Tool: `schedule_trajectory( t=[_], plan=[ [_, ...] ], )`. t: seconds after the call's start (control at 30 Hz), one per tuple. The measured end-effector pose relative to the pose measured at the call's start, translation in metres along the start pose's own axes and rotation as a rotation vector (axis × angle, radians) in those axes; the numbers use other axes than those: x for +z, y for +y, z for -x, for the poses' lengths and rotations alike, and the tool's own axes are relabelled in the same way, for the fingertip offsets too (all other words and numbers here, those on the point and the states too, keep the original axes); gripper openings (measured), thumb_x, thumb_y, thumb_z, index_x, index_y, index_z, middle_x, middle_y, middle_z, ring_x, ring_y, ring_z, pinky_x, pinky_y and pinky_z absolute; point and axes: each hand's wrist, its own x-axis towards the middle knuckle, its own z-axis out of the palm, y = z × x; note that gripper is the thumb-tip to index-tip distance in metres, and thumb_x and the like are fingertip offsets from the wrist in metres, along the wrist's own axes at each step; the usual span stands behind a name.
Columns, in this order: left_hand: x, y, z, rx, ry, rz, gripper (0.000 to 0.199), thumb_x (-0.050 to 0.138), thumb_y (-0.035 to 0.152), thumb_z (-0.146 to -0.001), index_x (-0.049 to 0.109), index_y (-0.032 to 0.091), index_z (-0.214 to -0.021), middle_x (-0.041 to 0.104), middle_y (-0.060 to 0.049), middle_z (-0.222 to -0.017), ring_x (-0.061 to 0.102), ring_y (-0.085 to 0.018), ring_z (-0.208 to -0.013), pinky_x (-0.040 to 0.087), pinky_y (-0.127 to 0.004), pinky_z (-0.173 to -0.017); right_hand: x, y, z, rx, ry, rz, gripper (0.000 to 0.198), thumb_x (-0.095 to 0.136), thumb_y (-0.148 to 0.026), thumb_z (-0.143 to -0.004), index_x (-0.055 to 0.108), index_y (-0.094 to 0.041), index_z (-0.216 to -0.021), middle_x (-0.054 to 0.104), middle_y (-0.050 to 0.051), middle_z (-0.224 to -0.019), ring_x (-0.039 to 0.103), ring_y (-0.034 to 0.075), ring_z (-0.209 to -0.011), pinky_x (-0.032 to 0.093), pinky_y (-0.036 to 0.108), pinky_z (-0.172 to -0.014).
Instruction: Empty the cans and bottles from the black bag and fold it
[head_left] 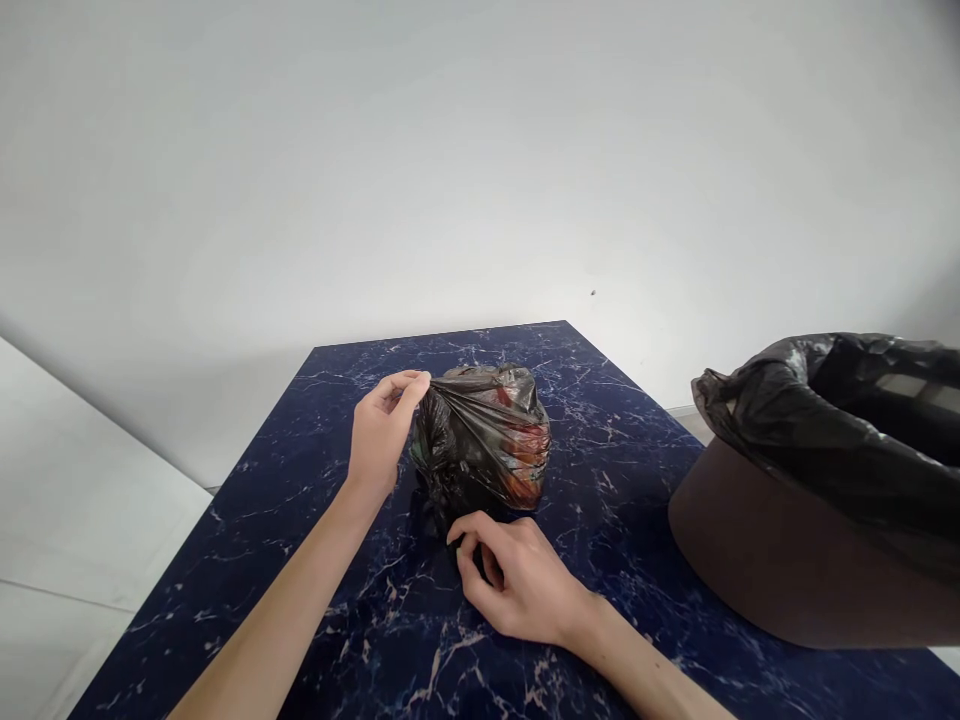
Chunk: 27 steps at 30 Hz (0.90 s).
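Note:
A thin black plastic bag lies bunched on the table, with orange, red and green contents showing through. My left hand pinches the bag's upper left edge between thumb and fingertips, pulling folds taut toward it. My right hand is at the bag's near side, fingers curled and thumb drawn in, closed at the bag's dark lower edge. The small bit of plastic at those fingertips is hard to make out against the dark tabletop. What exactly is inside the bag cannot be told.
A dark blue marbled table stands against a pale wall. On the right is a brown bin with a black liner folded over its rim. White panels are at the left.

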Motion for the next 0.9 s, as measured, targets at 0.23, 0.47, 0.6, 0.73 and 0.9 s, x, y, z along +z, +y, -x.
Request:
schedule_trajectory(
  t=[0.23,0.47,0.6,0.73,0.9],
  plan=[
    [-0.008,0.015,-0.002,0.002,0.011,0.000,0.033,0.079,0.056,-0.088,0.074,0.024,-0.084,0.081,-0.009,-0.117,0.069,-0.034,-0.125,0.055,-0.045,-0.108,0.002,0.002,0.000,0.015,0.041,0.032,0.020,0.045,-0.025,-0.111,0.058,-0.026,-0.126,0.068,-0.005,-0.073,0.055,0.013,-0.049,0.035,0.028,-0.055],
    [-0.021,0.030,-0.006,0.112,0.009,-0.071,0.030,0.079,0.055,-0.093,0.077,0.025,-0.093,0.079,-0.006,-0.105,0.071,-0.029,-0.116,0.057,-0.037,-0.100,0.010,0.017,-0.003,0.206,0.285,0.037,0.035,0.062,-0.041,-0.104,0.052,-0.025,-0.134,0.059,-0.009,-0.061,0.056,0.016,-0.049,0.038,0.027,-0.057],
    [-0.027,0.039,-0.007,0.172,0.021,-0.086,0.031,0.076,0.056,-0.095,0.076,0.025,-0.095,0.078,-0.005,-0.104,0.071,-0.026,-0.111,0.057,-0.034,-0.097,0.009,0.021,-0.006,0.299,0.396,-0.062,0.019,0.063,-0.044,-0.100,0.063,-0.025,-0.105,0.050,-0.008,-0.054,0.047,0.015,-0.047,0.030,0.029,-0.057],
    [-0.028,0.053,0.000,0.227,0.008,-0.123,0.032,0.073,0.057,-0.099,0.075,0.025,-0.095,0.076,-0.004,-0.099,0.071,-0.024,-0.105,0.057,-0.033,-0.095,0.004,0.015,-0.008,0.326,0.457,-0.197,0.024,0.060,-0.048,-0.102,0.056,-0.026,-0.092,0.049,-0.008,-0.050,0.046,0.014,-0.045,0.033,0.029,-0.055],
    [-0.021,0.069,0.015,0.299,-0.061,-0.239,0.034,0.064,0.057,-0.105,0.074,0.025,-0.114,0.077,-0.006,-0.120,0.071,-0.025,-0.117,0.057,-0.034,-0.096,-0.012,0.011,-0.011,0.385,0.345,-0.748,0.031,0.063,-0.054,-0.103,0.054,-0.026,-0.093,0.065,-0.005,-0.050,0.040,0.011,-0.029,0.027,0.023,-0.037]
  ],
)
